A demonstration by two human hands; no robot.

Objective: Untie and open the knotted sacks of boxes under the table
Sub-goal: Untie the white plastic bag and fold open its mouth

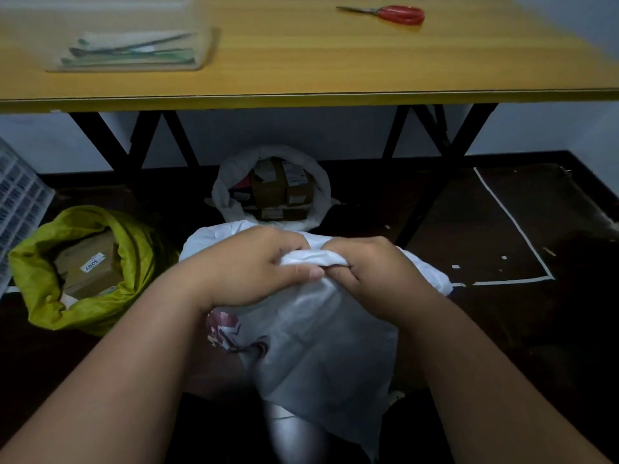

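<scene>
A white sack [318, 339] with a red print stands on the dark floor right in front of me. Its twisted, knotted top [311, 257] is gripped between my left hand [254, 266] and my right hand [371, 272], fingers closed on the fabric from both sides. Behind it, under the table, a second white sack [321, 185] stands open with brown boxes [278, 189] showing inside. To the left, a yellow-green sack [134, 249] is open too, with labelled cardboard boxes [87, 262] in it.
The yellow wooden table [301, 61] spans the top, on black crossed legs [134, 142]. Red-handled scissors [398, 13] and a clear plastic box [130, 48] of papers lie on it. A white crate [20, 202] stands at far left. White tape lines [512, 226] mark the floor at right.
</scene>
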